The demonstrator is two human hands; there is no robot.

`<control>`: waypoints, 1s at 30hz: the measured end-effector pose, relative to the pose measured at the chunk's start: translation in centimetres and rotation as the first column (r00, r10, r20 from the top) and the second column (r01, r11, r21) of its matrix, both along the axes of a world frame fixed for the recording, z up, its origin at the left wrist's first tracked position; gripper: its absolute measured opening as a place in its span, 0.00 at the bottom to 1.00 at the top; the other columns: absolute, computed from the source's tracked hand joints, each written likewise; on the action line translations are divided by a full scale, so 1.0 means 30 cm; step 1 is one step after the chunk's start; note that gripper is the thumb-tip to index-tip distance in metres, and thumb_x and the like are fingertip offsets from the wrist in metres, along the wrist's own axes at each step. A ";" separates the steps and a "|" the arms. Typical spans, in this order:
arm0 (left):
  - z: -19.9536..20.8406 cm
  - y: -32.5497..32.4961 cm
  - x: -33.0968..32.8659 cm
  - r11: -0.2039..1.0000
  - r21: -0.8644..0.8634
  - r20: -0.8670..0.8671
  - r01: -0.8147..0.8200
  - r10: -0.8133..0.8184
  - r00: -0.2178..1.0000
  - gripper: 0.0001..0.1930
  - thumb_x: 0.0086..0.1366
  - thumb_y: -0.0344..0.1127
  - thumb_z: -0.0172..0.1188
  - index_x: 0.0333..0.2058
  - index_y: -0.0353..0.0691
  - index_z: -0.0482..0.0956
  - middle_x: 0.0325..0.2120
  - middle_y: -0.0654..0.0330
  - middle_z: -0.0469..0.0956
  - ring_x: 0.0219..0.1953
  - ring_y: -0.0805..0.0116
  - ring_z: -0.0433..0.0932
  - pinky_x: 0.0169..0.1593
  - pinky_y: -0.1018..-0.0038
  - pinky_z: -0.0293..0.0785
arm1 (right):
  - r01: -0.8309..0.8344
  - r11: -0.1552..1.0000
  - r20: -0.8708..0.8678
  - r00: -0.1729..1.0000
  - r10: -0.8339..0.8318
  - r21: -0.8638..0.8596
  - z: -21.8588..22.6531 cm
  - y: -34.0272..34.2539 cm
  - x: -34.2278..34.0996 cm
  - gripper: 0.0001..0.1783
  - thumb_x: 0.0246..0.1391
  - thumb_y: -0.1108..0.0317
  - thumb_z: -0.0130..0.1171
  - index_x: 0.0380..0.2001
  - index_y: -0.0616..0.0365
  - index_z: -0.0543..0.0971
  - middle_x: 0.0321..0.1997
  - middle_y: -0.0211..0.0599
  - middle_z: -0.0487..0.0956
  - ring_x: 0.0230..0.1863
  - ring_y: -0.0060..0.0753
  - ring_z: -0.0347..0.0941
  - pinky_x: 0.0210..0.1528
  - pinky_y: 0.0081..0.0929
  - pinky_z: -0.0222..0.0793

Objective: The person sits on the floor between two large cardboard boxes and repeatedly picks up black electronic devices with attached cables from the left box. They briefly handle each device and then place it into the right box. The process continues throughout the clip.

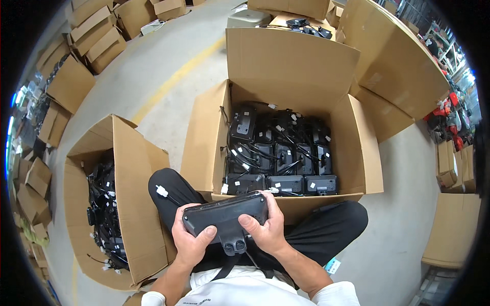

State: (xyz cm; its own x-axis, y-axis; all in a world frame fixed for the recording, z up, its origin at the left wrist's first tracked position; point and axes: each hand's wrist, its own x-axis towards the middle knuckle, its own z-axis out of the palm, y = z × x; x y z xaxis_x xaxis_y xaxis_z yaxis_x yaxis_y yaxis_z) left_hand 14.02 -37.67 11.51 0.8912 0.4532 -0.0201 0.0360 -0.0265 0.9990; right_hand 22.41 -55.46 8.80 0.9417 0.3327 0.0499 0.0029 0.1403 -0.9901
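Between my two hands I hold a black rectangular plastic unit (224, 215) with a bracket-like mount on its lower edge. My left hand (190, 237) grips its left end, the thumb pressed on the near face. Around the right end closes my right hand (269, 228), thumb also on the face. A white connector plug (162, 191) on a black cable lies over my left knee. Just beyond the unit stands an open cardboard box (293, 203) with several similar black units (246, 122) and tangled cables inside.
At my left, another open cardboard box (140, 204) holds a heap of black parts and cables (108, 214). A tall carton (393, 66) leans at the far right. Stacked boxes (99, 43) line the back left, and a yellow line (176, 76) crosses the floor.
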 end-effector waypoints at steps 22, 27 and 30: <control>-0.012 0.176 0.276 0.596 -0.649 0.298 0.473 -0.373 0.879 0.37 0.58 0.35 0.65 0.65 0.32 0.63 0.58 0.44 0.74 0.59 0.59 0.76 0.61 0.60 0.75 | -0.499 0.805 -0.002 0.850 0.526 -0.321 0.220 -0.124 0.389 0.34 0.47 0.58 0.77 0.53 0.67 0.78 0.46 0.41 0.82 0.46 0.31 0.79 0.51 0.29 0.74; 0.047 0.079 0.377 0.650 -0.457 0.011 0.607 -0.679 0.734 0.25 0.71 0.36 0.61 0.62 0.30 0.68 0.40 0.55 0.84 0.42 0.69 0.81 0.53 0.70 0.76 | -0.146 0.969 -0.247 0.949 0.194 0.199 0.031 -0.024 0.729 0.31 0.62 0.47 0.62 0.58 0.59 0.74 0.51 0.36 0.81 0.49 0.30 0.79 0.50 0.34 0.77; 0.092 0.175 0.360 0.871 -0.391 0.242 0.299 -0.216 0.946 0.28 0.75 0.44 0.55 0.62 0.25 0.69 0.46 0.44 0.83 0.50 0.57 0.83 0.57 0.64 0.77 | 0.094 0.994 -0.560 0.827 -0.047 0.057 -0.313 -0.090 0.882 0.22 0.65 0.50 0.61 0.50 0.56 0.78 0.48 0.36 0.82 0.48 0.36 0.80 0.53 0.48 0.77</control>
State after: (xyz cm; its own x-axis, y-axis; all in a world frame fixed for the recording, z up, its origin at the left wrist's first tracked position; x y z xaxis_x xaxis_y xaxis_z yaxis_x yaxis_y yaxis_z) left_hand 24.82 -32.43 14.26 0.9809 0.1932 0.0210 -0.1002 0.4107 0.9062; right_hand 48.87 -58.17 -0.59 0.8382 0.2818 -0.4669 -0.5325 0.2383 -0.8122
